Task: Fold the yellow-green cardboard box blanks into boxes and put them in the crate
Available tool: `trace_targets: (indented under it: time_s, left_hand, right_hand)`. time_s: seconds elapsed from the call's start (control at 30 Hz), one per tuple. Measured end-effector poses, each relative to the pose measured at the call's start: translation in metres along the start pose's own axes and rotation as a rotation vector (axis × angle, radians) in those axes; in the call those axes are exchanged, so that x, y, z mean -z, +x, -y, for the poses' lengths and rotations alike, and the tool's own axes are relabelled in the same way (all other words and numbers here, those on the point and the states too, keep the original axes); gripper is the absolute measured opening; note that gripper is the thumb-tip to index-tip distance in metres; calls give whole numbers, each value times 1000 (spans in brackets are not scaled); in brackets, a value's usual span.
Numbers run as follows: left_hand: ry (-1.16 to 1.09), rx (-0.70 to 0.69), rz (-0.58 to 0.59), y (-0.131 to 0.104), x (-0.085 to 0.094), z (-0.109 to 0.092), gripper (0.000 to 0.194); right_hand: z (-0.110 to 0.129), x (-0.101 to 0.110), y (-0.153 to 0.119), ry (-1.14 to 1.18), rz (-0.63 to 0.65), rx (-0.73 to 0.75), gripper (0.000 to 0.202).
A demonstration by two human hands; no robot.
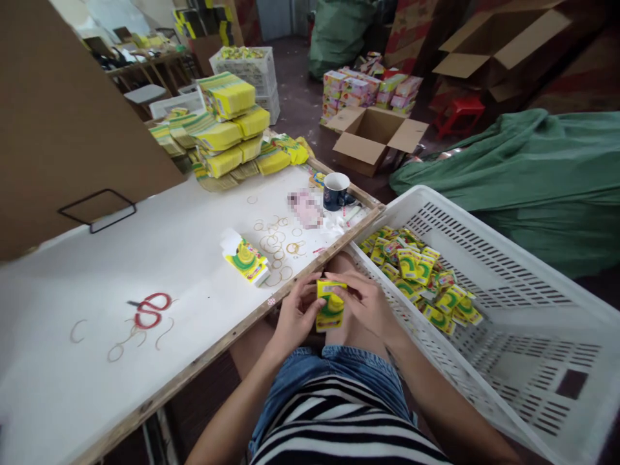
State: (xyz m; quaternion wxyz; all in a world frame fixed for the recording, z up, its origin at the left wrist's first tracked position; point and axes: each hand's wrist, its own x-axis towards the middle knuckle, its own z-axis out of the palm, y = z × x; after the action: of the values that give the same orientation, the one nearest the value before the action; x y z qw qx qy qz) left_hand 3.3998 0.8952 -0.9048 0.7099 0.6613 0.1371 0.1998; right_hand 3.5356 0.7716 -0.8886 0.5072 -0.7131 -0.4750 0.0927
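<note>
Between my two hands, above my lap, is a small yellow and green printed box, held upright. My left hand grips its left side with thumb in front and fingers behind. My right hand pinches its upper right corner. On the white table just left of my hands lies a small stack of flat yellow cartons with white flaps. To my right, a white plastic crate holds a heap of similar yellow boxes.
Red-handled scissors and rubber bands lie on the white table. A dark mug stands near its far corner, beyond which yellow carton stacks rise. An open cardboard box and a green sack are behind the crate.
</note>
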Motion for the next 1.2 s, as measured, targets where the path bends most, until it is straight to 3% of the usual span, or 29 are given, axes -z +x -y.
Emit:
trace_targets:
  time_s: [0.1, 0.17, 0.23, 0.3, 0.4, 0.53, 0.7, 0.77, 0.83, 0.87, 0.9, 0.97, 1.03, 1.13, 1.2]
  left_hand:
    - [447, -149, -227, 1, 28, 2, 61]
    - [795, -193, -412, 0, 60, 0, 71]
    - [1053, -170, -466, -1, 92, -2, 75]
    - [1207, -95, -411, -2, 114, -2, 59]
    - [1291, -17, -343, -2, 126, 2, 34]
    - [1371, -67, -374, 0, 121, 8, 48]
    - [1338, -255, -444, 0, 119, 2, 19]
    - [1318, -304, -502, -7, 111, -7, 22]
    - [1279, -442, -512, -18, 94, -17, 22]
    - [1225, -596, -459, -25, 83, -21, 22]
    - [1176, -751, -329, -32, 70, -24, 25]
    - [1062, -911, -42, -44, 45, -27, 31]
    - [899, -896, 55, -52, 26, -27, 35]
    - [481, -640, -166, -56, 13, -29, 47]
    - [141, -367, -209, -54, 13, -33, 54]
  right_hand:
    - [-1, 15, -3, -335, -439, 76, 25]
    - [-5, 25, -3, -506, -612, 73, 36]
    - [-10, 26, -3, -529, -603, 57, 44]
    - [-12, 18, -3, -443, -517, 38, 39]
    - [-9, -5, -4, -236, -364, -10, 29]
    - [-1, -28, -9, -9, -195, -133, 28]
    - [8, -38, -15, 166, -82, -248, 29]
    - [11, -41, -17, 323, -63, -332, 34]
    - [12, -46, -19, 529, -41, -434, 43]
    - [12, -48, -19, 626, -41, -486, 47]
    - [13, -50, -19, 709, -50, -535, 49]
    - [14, -52, -18, 811, -92, -603, 47]
    - [16, -50, -16, 820, -136, -609, 43]
    - [23, -45, -15, 790, -47, -550, 45]
    - [28, -44, -17, 826, 118, -513, 49]
